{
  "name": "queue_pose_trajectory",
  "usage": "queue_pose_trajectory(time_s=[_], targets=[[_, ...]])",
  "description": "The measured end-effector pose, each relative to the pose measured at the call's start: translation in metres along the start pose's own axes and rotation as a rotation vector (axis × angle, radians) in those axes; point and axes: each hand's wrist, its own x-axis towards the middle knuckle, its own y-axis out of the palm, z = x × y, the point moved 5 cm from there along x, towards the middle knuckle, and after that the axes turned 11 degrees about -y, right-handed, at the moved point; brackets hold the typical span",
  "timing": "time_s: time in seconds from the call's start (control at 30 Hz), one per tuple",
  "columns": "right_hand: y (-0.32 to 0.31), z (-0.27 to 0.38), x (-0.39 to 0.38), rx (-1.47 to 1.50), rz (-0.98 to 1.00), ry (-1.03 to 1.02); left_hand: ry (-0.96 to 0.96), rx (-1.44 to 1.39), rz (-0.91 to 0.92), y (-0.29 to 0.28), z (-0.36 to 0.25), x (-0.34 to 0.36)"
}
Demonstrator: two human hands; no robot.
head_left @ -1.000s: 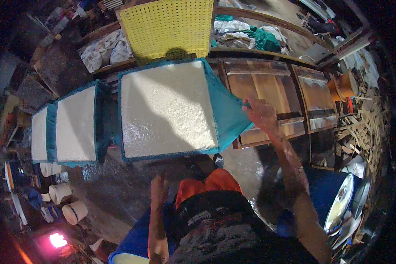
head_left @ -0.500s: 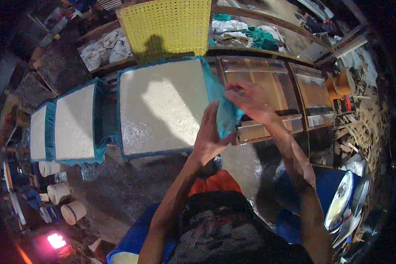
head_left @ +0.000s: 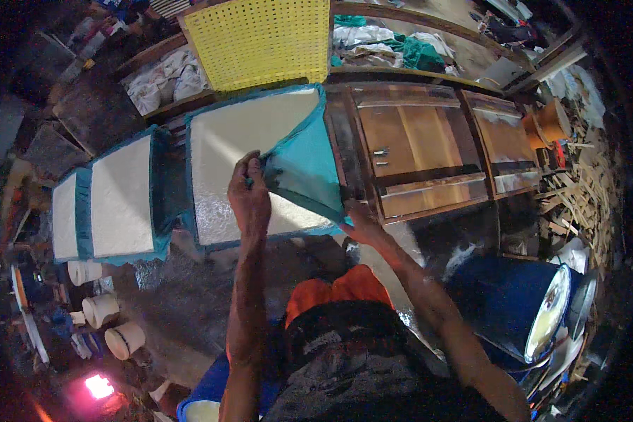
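Note:
My left hand (head_left: 250, 193) is closed on a corner of the teal cloth (head_left: 306, 169), which it holds folded over the right part of a square slab of white curd-like stuff (head_left: 225, 141) in a cloth-lined frame. My right hand (head_left: 360, 225) is at the slab's lower right corner, fingers bent on the cloth's edge. The upper left of the slab is uncovered. Two more cloth-lined slabs of the same white stuff (head_left: 122, 197) (head_left: 65, 214) lie to the left, edged in teal.
Wooden boards (head_left: 418, 155) lie right of the slab. Behind stand a yellow perforated panel (head_left: 257, 42) and sacks (head_left: 169, 81). A blue drum (head_left: 499, 309) is at lower right, a wood scrap pile (head_left: 573, 197) at far right, white buckets (head_left: 123, 341) on the floor at left.
The cloth flap that stretched out to the right now lies folded inward over the slab. My left hand rose and moved onto its corner; my right hand moved down and left.

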Motion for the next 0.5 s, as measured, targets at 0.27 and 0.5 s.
queue_pose_trajectory(time_s=[0.27,0.5], targets=[[-0.045,0.074,-0.038,0.373,0.423,0.453,-0.059,0.158,-0.129,-0.057,0.001,0.025],[-0.009,0.004,0.048,0.409,0.695,0.215,0.024,0.378,-0.097,-0.026,-0.039,0.009]])
